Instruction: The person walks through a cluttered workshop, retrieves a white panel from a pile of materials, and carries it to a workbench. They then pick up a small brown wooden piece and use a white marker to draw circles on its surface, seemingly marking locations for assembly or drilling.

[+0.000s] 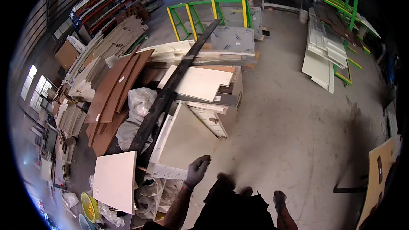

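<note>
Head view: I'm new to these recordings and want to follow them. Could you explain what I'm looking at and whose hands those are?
There is no machine here. A person wears a wide camera on the head, pointing down, so straight edges bend near the rim. The picture's left is the person's left.

The left hand, seemingly gloved, is in front of a pale panel; whether they touch is unclear. The right hand hangs over the grey floor. I see nothing held in either.

On the left is a pile: brown boards, a cream panel and clear plastic, with a long black beam slanting across. Beyond it stands a green and yellow rack.
</note>
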Demonstrator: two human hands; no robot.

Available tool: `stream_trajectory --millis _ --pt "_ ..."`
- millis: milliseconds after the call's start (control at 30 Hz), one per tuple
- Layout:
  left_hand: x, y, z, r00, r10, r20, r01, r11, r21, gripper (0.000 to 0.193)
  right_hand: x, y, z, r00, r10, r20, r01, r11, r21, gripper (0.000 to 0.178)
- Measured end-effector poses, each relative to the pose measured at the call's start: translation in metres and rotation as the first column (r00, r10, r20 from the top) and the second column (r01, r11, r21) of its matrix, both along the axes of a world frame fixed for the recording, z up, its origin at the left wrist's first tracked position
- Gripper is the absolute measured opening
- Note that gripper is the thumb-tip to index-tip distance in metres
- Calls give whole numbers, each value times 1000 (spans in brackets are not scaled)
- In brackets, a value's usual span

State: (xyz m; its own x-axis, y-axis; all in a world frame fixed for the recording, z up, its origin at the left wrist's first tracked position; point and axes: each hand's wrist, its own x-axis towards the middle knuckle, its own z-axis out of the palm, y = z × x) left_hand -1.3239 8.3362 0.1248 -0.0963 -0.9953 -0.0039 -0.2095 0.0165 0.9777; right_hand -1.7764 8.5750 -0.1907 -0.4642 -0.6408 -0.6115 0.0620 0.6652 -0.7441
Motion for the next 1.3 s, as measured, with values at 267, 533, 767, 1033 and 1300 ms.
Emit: stream_trajectory --millis 267,533,767,1033,1300 --pt "-94 -98 -71 949 -231 214 190 962 197 34 -63 -188 83 996 -15 83 38 960 -278 31" --pt "-193 -300 -83 941 -201 272 157 972 174 30 -208 -233 58 956 -273 110 231 927 294 7" --pt "-315 -467 -85 923 -338 186 319 940 124 32 -272 -304 90 934 -356 21 339 905 257 17" --pt "-432 -592 -195 681 -603 415 517 798 309 43 -315 -372 14 857 -506 91 489 857 162 22" --pt "-500 -652 -236 503 -727 467 326 661 676 42 -455 -446 10 800 -591 106 574 805 153 22"
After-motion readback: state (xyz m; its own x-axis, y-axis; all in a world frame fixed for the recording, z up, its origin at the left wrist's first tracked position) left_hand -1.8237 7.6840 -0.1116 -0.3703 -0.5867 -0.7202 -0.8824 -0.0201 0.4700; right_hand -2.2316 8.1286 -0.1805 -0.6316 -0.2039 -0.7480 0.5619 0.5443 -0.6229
